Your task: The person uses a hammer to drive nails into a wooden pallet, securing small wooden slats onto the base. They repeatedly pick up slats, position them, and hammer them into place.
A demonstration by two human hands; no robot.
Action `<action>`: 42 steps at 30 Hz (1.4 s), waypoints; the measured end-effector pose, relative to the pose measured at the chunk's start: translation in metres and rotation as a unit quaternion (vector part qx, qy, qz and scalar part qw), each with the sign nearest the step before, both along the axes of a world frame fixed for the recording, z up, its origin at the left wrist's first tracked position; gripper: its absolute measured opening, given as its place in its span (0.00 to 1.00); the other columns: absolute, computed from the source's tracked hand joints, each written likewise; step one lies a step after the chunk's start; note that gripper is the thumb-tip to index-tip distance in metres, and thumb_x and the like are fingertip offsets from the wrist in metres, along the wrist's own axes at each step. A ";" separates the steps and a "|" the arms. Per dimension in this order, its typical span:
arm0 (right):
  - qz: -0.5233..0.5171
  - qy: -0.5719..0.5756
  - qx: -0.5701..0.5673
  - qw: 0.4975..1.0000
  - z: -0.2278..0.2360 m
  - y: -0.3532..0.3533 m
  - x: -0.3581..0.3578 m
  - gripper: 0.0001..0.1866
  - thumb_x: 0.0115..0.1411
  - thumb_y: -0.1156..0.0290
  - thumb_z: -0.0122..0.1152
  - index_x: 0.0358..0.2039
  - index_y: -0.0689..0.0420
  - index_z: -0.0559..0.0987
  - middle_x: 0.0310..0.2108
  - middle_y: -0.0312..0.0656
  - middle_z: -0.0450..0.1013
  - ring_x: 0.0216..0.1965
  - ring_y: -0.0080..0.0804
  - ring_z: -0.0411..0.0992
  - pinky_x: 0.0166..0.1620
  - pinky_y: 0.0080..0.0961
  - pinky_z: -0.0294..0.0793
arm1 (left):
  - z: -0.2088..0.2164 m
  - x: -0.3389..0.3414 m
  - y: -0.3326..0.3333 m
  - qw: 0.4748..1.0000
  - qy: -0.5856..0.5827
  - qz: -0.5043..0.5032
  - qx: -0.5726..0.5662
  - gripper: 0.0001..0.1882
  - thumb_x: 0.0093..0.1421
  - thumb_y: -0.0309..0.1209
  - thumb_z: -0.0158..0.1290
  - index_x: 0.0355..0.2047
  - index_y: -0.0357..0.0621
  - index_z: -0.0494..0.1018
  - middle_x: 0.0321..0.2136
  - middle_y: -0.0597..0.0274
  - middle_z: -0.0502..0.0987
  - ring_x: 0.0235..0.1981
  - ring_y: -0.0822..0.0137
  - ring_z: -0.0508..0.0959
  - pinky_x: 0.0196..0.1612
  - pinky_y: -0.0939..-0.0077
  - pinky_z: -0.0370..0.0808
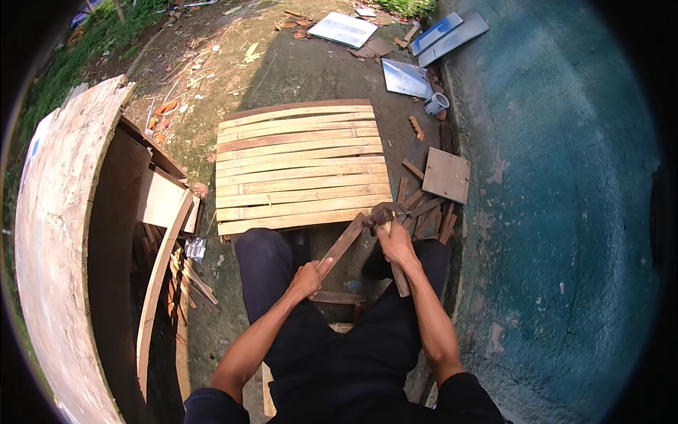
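My left hand (306, 279) is closed round the lower end of a narrow brown wooden strip (346, 239), which slants up to the right. In my right hand (396, 242) is a hammer, its pale wooden handle (400, 280) pointing down below the fist. The dark hammer head (386, 211) is above the fingers and close to the strip's upper end; whether they touch I cannot tell. Just beyond both hands is a low slatted bamboo tabletop (300, 169), with gaps between its pale slats.
A rough teal wall (558, 212) rises on the right. Beside it lie wood offcuts (427, 212), a square board (447, 175), a wooden-handled saw (417, 128) and a can (436, 104). A large weathered panel (63, 233) stands at left, near a curved strip (159, 290).
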State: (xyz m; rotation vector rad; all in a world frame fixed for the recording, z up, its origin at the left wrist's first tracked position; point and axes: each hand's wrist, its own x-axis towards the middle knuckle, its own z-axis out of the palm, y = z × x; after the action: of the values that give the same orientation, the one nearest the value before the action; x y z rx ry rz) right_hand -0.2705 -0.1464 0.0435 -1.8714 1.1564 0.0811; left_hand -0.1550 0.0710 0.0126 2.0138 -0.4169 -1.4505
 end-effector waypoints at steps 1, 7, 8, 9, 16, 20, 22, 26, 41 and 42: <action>-0.014 -0.039 0.009 0.999 -0.001 -0.002 0.001 0.18 0.60 0.65 0.52 0.36 0.73 0.69 0.17 0.52 0.71 0.13 0.38 0.71 0.18 0.35 0.69 | -0.002 -0.001 0.001 1.000 0.020 0.006 0.002 0.33 0.65 0.59 0.40 0.33 0.35 0.72 0.11 0.60 0.68 0.10 0.67 0.70 0.14 0.71 0.68; -0.024 -0.039 0.043 0.998 -0.011 -0.001 0.005 0.13 0.61 0.67 0.52 0.35 0.66 0.68 0.17 0.39 0.65 0.12 0.27 0.64 0.13 0.27 0.64 | -0.019 -0.001 0.006 0.997 -0.071 -0.029 -0.020 0.36 0.63 0.62 0.40 0.35 0.34 0.73 0.12 0.58 0.70 0.12 0.64 0.73 0.16 0.70 0.71; -0.008 0.017 0.040 0.999 -0.012 0.001 0.006 0.12 0.61 0.68 0.51 0.33 0.66 0.68 0.17 0.39 0.65 0.12 0.26 0.64 0.13 0.27 0.64 | -0.020 -0.002 0.005 0.993 -0.108 -0.038 -0.029 0.37 0.63 0.62 0.40 0.36 0.34 0.73 0.13 0.57 0.70 0.12 0.62 0.74 0.17 0.68 0.72; -0.013 0.007 0.028 1.000 -0.011 -0.001 0.005 0.15 0.60 0.67 0.52 0.34 0.70 0.69 0.17 0.46 0.68 0.12 0.33 0.68 0.16 0.31 0.67 | -0.020 -0.002 0.005 0.997 -0.071 -0.030 -0.020 0.37 0.63 0.62 0.40 0.35 0.34 0.74 0.13 0.56 0.70 0.12 0.62 0.74 0.17 0.68 0.73; -0.056 -0.043 0.046 0.996 -0.011 -0.004 0.003 0.19 0.58 0.66 0.52 0.38 0.73 0.70 0.22 0.59 0.74 0.18 0.45 0.75 0.22 0.39 0.73 | -0.009 -0.004 0.004 1.000 -0.022 -0.018 0.002 0.36 0.63 0.62 0.39 0.35 0.36 0.74 0.12 0.57 0.70 0.12 0.62 0.73 0.19 0.68 0.73; 0.002 -0.005 -0.135 0.991 -0.017 -0.011 0.001 0.23 0.55 0.65 0.54 0.42 0.75 0.70 0.32 0.71 0.72 0.37 0.64 0.74 0.40 0.47 0.73 | -0.008 -0.005 0.002 1.000 -0.008 0.003 0.004 0.36 0.63 0.62 0.39 0.37 0.36 0.75 0.12 0.59 0.69 0.11 0.64 0.73 0.17 0.69 0.72; -0.044 -0.059 -0.127 0.989 -0.019 -0.009 -0.005 0.23 0.55 0.66 0.55 0.43 0.75 0.70 0.34 0.73 0.71 0.40 0.66 0.72 0.43 0.48 0.72 | -0.010 -0.007 0.003 1.000 -0.013 0.002 0.001 0.36 0.63 0.62 0.40 0.38 0.36 0.75 0.13 0.58 0.70 0.12 0.64 0.73 0.16 0.69 0.71; -0.023 -0.053 -0.164 0.985 -0.025 0.015 -0.003 0.22 0.55 0.67 0.54 0.42 0.75 0.69 0.31 0.71 0.72 0.38 0.67 0.72 0.42 0.51 0.71 | -0.013 -0.008 0.003 1.000 -0.017 -0.002 -0.006 0.34 0.64 0.60 0.41 0.37 0.36 0.75 0.13 0.58 0.70 0.11 0.65 0.72 0.15 0.70 0.69; 0.034 -0.025 -0.123 0.991 -0.013 0.014 0.016 0.22 0.56 0.65 0.55 0.41 0.75 0.70 0.33 0.72 0.72 0.40 0.66 0.72 0.44 0.52 0.71 | -0.012 -0.006 -0.002 1.000 0.001 0.001 0.000 0.34 0.65 0.59 0.39 0.35 0.35 0.74 0.11 0.61 0.67 0.10 0.68 0.70 0.13 0.71 0.69; 0.033 -0.035 -0.109 0.993 -0.011 0.011 0.016 0.22 0.56 0.65 0.55 0.42 0.74 0.70 0.34 0.72 0.72 0.40 0.66 0.71 0.44 0.52 0.70 | -0.013 -0.007 -0.002 1.000 -0.006 0.008 -0.007 0.35 0.65 0.60 0.40 0.34 0.34 0.74 0.11 0.60 0.68 0.10 0.67 0.71 0.14 0.71 0.69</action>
State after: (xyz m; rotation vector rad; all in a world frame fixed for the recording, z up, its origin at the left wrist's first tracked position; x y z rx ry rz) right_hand -0.2548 -0.1355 0.0322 -2.0878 1.0911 -0.0753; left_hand -0.1617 0.0688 -0.0004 2.0108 -0.4129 -1.4232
